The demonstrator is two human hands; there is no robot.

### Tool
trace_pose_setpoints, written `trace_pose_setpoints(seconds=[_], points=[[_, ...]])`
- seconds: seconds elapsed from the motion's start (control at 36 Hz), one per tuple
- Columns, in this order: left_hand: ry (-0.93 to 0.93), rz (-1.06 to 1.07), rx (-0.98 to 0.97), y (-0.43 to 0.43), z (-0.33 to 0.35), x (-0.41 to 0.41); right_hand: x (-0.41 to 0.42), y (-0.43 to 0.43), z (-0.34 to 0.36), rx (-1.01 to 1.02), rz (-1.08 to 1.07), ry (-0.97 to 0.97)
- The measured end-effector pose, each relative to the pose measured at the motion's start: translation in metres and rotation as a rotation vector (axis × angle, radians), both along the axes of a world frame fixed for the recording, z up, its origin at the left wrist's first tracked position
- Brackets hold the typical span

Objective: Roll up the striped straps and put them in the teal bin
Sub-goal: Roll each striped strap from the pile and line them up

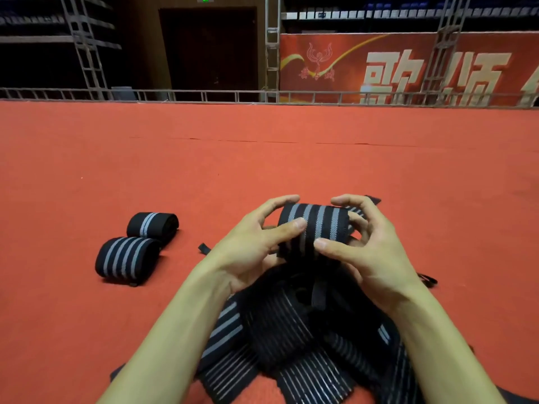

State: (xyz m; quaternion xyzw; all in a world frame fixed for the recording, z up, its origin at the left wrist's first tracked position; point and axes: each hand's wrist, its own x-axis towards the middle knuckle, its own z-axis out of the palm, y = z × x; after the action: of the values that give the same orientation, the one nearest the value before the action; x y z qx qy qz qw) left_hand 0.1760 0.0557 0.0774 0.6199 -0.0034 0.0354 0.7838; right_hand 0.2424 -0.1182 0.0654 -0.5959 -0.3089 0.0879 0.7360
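**Item 1. roll in progress** (313, 225): striped strap, partly wound, held clear of the floor (262, 158) above the heap and straight ahead of the person.
- left hand (250, 252): thumb and fingers curled round the roll's left end.
- right hand (370, 258): fingers arched over the top, thumb pressed to the front face. Both hands are clamped on the roll.

**Item 2. loose straps** (280, 330): tangled heap on the floor's near edge, under the wrists.

**Item 3. finished rolls** (127, 259): two, side by side on the floor, left of the hands.

**Item 4. teal bin**: not in view.

**Hazards, as judged:**
- The unwound tail appears to drop into the heap. Overlapping straps could snag it and drag others up.
- A slackened grip would let the elastic coil spring loose or telescope sideways.
- Uneven tension would skew the stripes into a cone.
- The finished rolls show no visible fastening, so a knock could start them unwinding.
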Motion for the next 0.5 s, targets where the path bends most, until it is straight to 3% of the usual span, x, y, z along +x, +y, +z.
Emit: trace_pose_setpoints(seconds=[0.25, 0.5], points=[[-0.066, 0.066, -0.050, -0.007, -0.016, -0.003, -0.007, -0.007, -0.005, -0.092, -0.033, 0.069], [-0.088, 0.123, 0.012, 0.002, -0.012, -0.057, -0.057, 0.001, 0.011, -0.216, -0.001, 0.058]])
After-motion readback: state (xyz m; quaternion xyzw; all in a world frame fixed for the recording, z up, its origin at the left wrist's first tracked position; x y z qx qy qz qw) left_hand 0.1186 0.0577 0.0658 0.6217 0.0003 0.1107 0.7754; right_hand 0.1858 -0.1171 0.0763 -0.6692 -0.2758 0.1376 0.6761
